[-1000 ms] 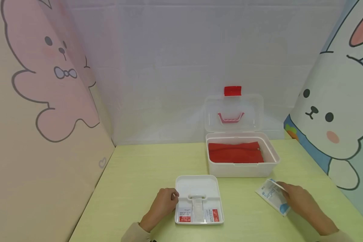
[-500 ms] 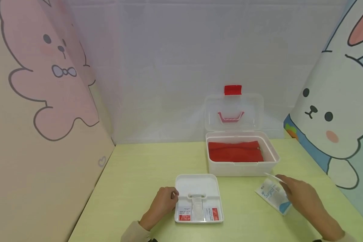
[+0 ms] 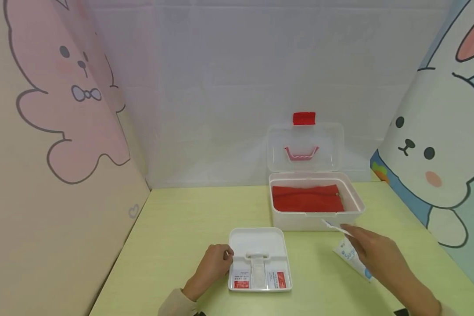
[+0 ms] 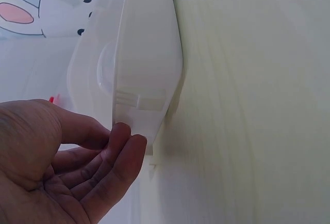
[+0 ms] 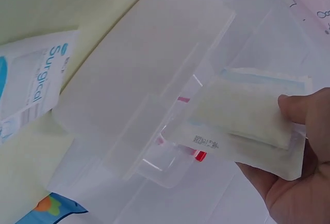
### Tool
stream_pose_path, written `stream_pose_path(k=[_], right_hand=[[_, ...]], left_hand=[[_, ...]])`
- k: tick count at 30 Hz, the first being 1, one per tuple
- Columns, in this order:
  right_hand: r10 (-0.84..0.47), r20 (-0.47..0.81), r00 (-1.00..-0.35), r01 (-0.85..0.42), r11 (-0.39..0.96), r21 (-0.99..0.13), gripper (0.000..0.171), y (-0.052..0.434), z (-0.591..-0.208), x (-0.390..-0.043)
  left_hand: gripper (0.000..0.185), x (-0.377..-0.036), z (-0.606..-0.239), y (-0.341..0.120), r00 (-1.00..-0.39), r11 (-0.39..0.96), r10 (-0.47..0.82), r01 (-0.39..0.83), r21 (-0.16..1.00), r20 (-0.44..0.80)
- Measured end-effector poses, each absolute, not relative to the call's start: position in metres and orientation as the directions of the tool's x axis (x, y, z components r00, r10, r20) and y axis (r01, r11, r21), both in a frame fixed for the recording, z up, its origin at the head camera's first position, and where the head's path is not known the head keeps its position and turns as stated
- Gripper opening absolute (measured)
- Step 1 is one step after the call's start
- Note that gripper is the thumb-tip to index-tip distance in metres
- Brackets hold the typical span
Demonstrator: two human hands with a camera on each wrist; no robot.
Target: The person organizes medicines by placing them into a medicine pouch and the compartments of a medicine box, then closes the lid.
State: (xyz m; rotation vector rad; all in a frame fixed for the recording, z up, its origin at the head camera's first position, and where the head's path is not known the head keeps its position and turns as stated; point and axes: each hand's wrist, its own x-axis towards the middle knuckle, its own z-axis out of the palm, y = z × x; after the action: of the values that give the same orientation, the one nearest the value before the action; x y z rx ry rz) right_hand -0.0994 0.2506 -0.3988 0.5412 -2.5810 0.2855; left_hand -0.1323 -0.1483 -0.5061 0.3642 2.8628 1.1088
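My right hand (image 3: 381, 256) holds a flat white dressing packet (image 5: 242, 115) between thumb and fingers, raised just in front of the storage box. In the head view that packet shows nearly edge-on. Below it on the table lies a second packet (image 3: 349, 254), printed "Surgical" in blue and partly hidden by the hand. My left hand (image 3: 212, 263) pinches the left rim of a shallow white plastic tray (image 4: 147, 53), thumb and fingertips at its edge. Two small red-and-white sachets (image 3: 242, 281) and a clear strip (image 3: 257, 274) lie in the tray's near half.
A white storage box (image 3: 316, 221) stands at the back right, its clear lid (image 3: 332, 149) raised against the white backdrop. Inside lies a red cloth pouch (image 3: 308, 199). Cartoon-printed panels (image 3: 426, 175) border both sides of the pale yellow table (image 3: 197, 210).
My right hand has lifted one packet off the other and carried it up and to the left. The left hand and tray have stayed in place.
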Motion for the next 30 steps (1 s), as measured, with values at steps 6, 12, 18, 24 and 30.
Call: stream_pose_path(k=[6, 12, 18, 24, 30], right_hand=[[-0.401, 0.546, -0.736, -0.515, 0.855, -0.067, 0.063, 0.224, -0.395, -0.1], [-0.457, 0.58, -0.674, -0.579, 0.814, -0.032, 0.067, 0.2, -0.397, -0.106], [-0.495, 0.593, -0.636, -0.633, 0.774, -0.033, 0.067, 0.18, -0.407, -0.113], [-0.53, 0.577, -0.621, -0.67, 0.741, -0.039, 0.031, 0.16, -0.418, -0.119], [-0.558, 0.501, -0.661, -0.669, 0.741, -0.058, 0.042, 0.136, -0.43, -0.124]], left_hand=[[0.015, -0.133, -0.507, -0.149, -0.97, 0.711, 0.237, 0.206, 0.672, 0.045], [0.016, -0.132, -0.507, -0.149, -0.97, 0.711, 0.239, 0.204, 0.673, 0.041], [0.015, -0.131, -0.506, -0.148, -0.97, 0.707, 0.239, 0.203, 0.678, 0.041], [0.014, -0.131, -0.505, -0.147, -0.969, 0.705, 0.243, 0.21, 0.678, 0.048], [0.013, -0.132, -0.506, -0.148, -0.97, 0.707, 0.24, 0.205, 0.677, 0.044]])
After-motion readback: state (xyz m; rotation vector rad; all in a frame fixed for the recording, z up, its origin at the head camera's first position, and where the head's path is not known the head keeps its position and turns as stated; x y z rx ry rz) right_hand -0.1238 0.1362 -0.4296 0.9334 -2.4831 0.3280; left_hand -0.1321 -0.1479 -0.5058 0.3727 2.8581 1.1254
